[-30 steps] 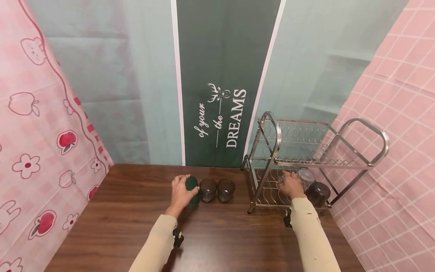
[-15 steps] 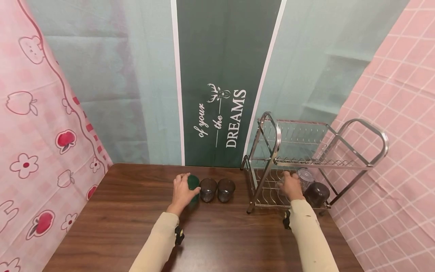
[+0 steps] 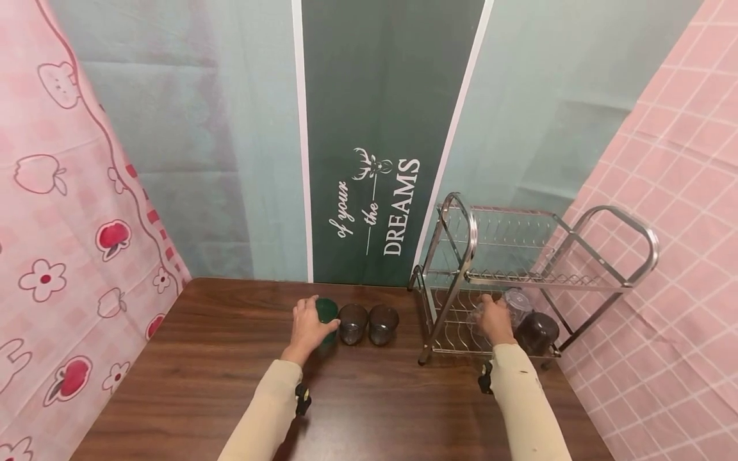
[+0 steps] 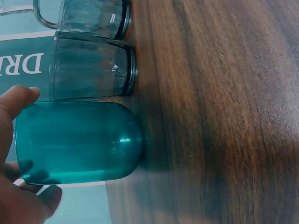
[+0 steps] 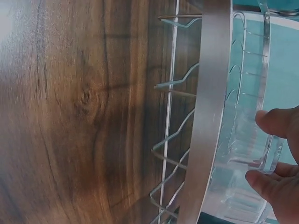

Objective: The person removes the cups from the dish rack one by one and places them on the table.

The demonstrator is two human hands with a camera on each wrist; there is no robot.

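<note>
Green cup (image 4: 79, 142), left hand (image 3: 307, 325) curled round it, right hand (image 3: 495, 319) extended into metal rack (image 5: 210, 102), pinching clear cup (image 5: 247, 142)

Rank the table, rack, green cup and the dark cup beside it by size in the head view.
Largest to smallest:
Table
Rack
Green cup and dark cup, unranked: they look close, and fingers partly hide the green one.
</note>
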